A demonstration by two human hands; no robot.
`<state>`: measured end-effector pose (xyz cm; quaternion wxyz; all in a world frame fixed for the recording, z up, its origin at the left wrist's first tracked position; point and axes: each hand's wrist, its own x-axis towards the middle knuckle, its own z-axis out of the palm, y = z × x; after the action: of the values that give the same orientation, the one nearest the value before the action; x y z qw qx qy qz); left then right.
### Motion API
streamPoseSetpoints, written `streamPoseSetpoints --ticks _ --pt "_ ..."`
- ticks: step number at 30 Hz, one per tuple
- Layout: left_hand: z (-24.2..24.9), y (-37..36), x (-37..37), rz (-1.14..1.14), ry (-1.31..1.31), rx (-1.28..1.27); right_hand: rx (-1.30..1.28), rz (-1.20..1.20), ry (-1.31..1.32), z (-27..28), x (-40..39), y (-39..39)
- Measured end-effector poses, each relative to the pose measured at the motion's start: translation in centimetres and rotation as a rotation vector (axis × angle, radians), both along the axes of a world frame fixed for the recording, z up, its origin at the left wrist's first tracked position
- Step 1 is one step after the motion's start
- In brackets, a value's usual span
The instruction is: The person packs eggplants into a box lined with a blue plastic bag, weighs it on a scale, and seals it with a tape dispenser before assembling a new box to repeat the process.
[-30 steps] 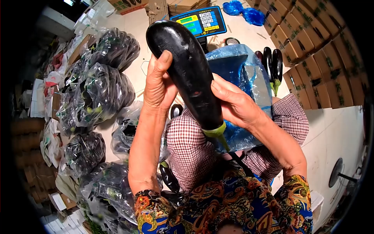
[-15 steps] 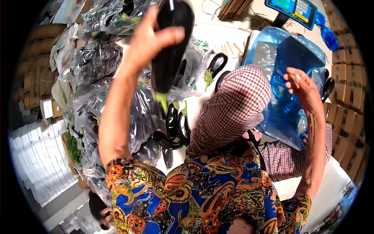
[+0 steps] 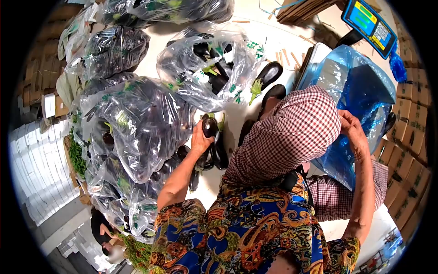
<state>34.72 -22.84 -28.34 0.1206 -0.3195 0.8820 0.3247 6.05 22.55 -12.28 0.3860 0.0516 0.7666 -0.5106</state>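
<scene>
My left hand (image 3: 200, 140) is closed around a dark glossy eggplant (image 3: 210, 127), low beside several other eggplants (image 3: 220, 153). Just left of it bulges a clear plastic bag (image 3: 146, 121) full of eggplants. Beyond the hand, an open clear bag (image 3: 182, 68) shows eggplants inside, and a single eggplant (image 3: 270, 74) with a green cap lies to its right. My right hand (image 3: 356, 130), fingers bent together, is between my checked-cloth knee (image 3: 292, 123) and a blue plastic liner (image 3: 369, 96). Whatever its fingertips pinch, if anything, is hidden.
A digital scale display (image 3: 369, 28) stands at the upper right, above the blue liner. Flattened cardboard (image 3: 303, 11) lies at the top. Stacked cartons (image 3: 413, 93) line the right side. More filled bags (image 3: 116, 50) crowd the left. Another person (image 3: 101, 228) is at lower left.
My left hand came down from high up with a large eggplant to the eggplants beside my knee. My right hand moved slightly lower, to the knee's edge. The view shifted.
</scene>
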Motion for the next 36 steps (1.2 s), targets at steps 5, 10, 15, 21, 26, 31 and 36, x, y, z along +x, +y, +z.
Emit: streamPoseSetpoints --ticks 5,10,15,21,26,31,36 --pt "1.7 -0.1 -2.6 0.031 -0.105 0.111 0.001 0.081 0.007 0.8 -0.1 -0.1" --pt "15.6 1.2 -13.8 -0.147 0.199 0.204 -0.003 -0.034 0.151 6.8 -1.5 -1.3" --pt "31.7 4.9 -26.5 -0.21 0.73 0.426 -0.237 -0.025 0.426 14.4 -2.4 -4.9" --pt "39.1 19.0 -33.2 -0.609 0.932 0.835 -0.452 -0.173 0.62 18.5 -0.2 -7.9" --pt "30.7 23.5 -36.7 -0.757 0.696 0.79 -0.246 -0.466 0.254 17.7 2.7 -2.7" --pt "21.7 16.7 -31.8 -0.424 0.172 1.032 -0.088 -0.492 -0.08 11.2 4.7 3.4" --pt "7.9 7.4 -22.6 0.096 0.045 1.006 -0.005 -0.528 -0.249 6.8 1.9 2.7"
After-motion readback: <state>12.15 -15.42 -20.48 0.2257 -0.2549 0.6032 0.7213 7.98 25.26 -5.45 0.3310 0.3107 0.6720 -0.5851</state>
